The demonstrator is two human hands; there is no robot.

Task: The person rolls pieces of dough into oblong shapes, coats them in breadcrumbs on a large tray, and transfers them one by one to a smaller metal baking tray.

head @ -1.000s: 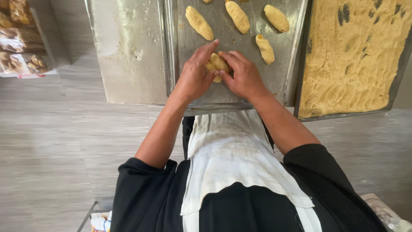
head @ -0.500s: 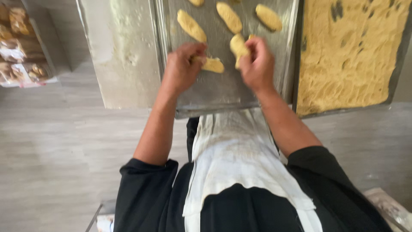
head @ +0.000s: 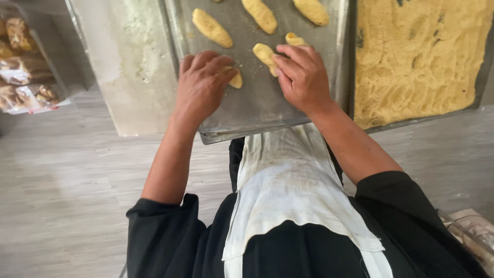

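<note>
While the left hand [head: 201, 85] presses flat on one pale oblong dough piece [head: 235, 80] and the right hand [head: 302, 76] pinches another [head: 265, 54], both on the grey metal baking tray [head: 257, 110], placing appears underway; spacing needs care.

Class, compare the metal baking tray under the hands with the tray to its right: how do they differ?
The metal baking tray holds separate oblong dough pieces on bare metal; the right tray is covered by one crumbly yellow layer. Both hands rest on the first tray, none on the second. Both trays overhang the counter edge.
</note>
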